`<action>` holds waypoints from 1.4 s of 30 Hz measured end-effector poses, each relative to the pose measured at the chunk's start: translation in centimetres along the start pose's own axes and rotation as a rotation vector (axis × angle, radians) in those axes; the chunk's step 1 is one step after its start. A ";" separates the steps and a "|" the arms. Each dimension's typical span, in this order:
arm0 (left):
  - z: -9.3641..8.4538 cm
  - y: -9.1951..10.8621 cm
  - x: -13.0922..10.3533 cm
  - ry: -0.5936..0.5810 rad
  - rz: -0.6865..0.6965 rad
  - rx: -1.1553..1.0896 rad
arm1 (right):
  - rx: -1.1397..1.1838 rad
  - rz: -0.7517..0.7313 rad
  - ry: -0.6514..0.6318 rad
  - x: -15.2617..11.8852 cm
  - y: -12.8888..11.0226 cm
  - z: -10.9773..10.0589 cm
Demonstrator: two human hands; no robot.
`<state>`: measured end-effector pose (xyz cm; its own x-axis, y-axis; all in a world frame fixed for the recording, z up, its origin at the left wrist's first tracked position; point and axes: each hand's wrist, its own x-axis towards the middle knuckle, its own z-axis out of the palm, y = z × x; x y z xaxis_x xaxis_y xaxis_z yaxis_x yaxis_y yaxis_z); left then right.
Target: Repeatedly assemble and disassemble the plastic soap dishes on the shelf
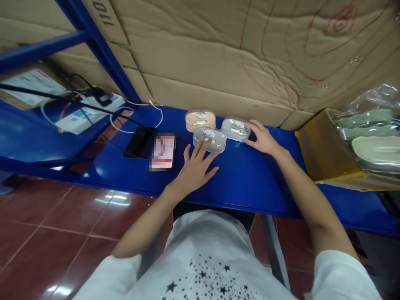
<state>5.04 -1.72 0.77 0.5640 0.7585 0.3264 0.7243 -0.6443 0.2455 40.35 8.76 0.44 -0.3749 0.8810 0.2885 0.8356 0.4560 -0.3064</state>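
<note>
Three small oval containers with clear lids and round stickers stand close together on the blue table. The peach one (200, 121) is at the back left. In front of it is a pale grey one (215, 143), and my left hand (195, 166) touches its top with fingers spread. Another grey container (234, 129) stands to the right. My right hand (261, 138) is at its right end, thumb and fingers apart on either side of that end, and seems to touch it.
On the table's left lie a phone (163, 152) with a lit screen, a black object (139, 142) and white cables. A cardboard box (331, 150) of green and cream containers stands at the right. Cardboard (200, 54) covers the back, beside blue shelf posts.
</note>
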 end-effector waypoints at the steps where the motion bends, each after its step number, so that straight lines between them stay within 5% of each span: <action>1: -0.1 0.2 0.2 0.005 0.010 -0.017 | 0.023 -0.002 0.000 -0.9 0.4 -0.3; 7: 0.4 1.4 -0.9 0.020 0.055 -0.179 | 0.026 0.046 0.099 -6.9 -1.7 -1.0; 13: 1.2 2.3 -1.4 0.001 0.079 -0.271 | -0.016 0.308 0.201 -6.1 -5.5 0.7; 23: 1.2 1.3 -4.1 0.031 -0.013 -0.477 | 0.165 -0.004 0.019 -11.6 -11.4 -1.0; 34: 1.2 0.7 -4.9 -0.072 0.159 -0.368 | 0.074 0.120 0.121 -11.1 -7.3 1.1; 38: 1.2 0.5 -5.0 -0.124 0.182 -0.413 | -0.013 0.135 0.084 -11.3 -7.8 1.2; 42: 1.1 0.4 -5.0 -0.095 0.143 -0.435 | -0.017 -0.059 0.095 -11.8 -9.9 0.5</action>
<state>2.96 -5.65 -1.79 0.6950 0.6513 0.3046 0.4146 -0.7092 0.5703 36.32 -6.08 -0.37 -0.3847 0.8364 0.3903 0.8200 0.5039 -0.2716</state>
